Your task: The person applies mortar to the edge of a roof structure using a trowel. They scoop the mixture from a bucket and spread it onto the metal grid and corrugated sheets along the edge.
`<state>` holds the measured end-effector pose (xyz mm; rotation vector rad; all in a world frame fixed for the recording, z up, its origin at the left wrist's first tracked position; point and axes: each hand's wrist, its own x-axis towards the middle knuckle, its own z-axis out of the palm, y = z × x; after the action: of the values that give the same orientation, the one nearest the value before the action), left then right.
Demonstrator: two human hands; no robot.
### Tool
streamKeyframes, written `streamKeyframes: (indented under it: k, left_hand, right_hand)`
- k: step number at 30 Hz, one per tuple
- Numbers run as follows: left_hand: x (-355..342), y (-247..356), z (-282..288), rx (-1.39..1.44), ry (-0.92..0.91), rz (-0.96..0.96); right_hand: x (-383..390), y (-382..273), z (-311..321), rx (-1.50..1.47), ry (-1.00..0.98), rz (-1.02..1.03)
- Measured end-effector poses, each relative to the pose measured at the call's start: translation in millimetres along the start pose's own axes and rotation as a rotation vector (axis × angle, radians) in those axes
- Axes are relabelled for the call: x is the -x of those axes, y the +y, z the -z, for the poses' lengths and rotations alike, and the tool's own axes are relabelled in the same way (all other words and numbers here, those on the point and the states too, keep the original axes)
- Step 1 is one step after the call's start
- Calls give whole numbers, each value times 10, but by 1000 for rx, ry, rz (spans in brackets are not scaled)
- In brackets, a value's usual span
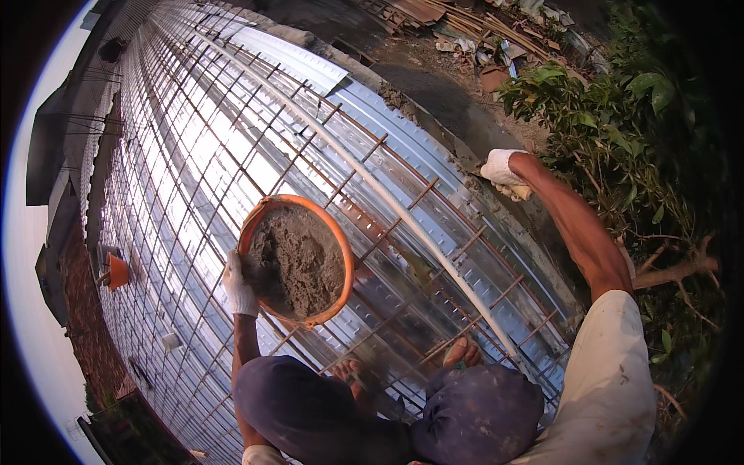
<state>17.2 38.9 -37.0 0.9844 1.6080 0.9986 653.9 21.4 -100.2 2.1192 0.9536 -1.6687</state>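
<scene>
An orange bucket full of wet grey cement mortar rests on the rebar mesh in front of my knees. At its left rim is my left hand in a white knitted glove, its fingers closed on the edge. My right arm reaches out to the far right. There my right hand, gloved in the same white knit, is closed above the mortar-smeared edge of the deck. Whatever it may hold is hidden.
A rusty rebar grid covers shiny corrugated metal decking, crossed by a long pale pipe. Another orange bucket stands far left. Leafy branches crowd the right. Planks and debris lie beyond the edge.
</scene>
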Motion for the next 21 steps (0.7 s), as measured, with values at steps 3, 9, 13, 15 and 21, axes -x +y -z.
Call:
streamKeyframes:
  k: [3,9,13,15,21]
  left_hand:
    - [78,102,-165,43,-9,9]
    - [28,83,-21,-25,2,-45]
    - [98,158,-125,13,-43,-31]
    - [104,171,-125,-41,-18,-32]
    - [122,169,-166,3,13,-56]
  right_hand:
    - [380,271,-219,-210,44,21]
    - [1119,599,-348,-123,218,117]
    - [869,673,-507,102,666,422]
    - [772,457,-520,224,802,475]
    - [145,-111,-200,440,956,685]
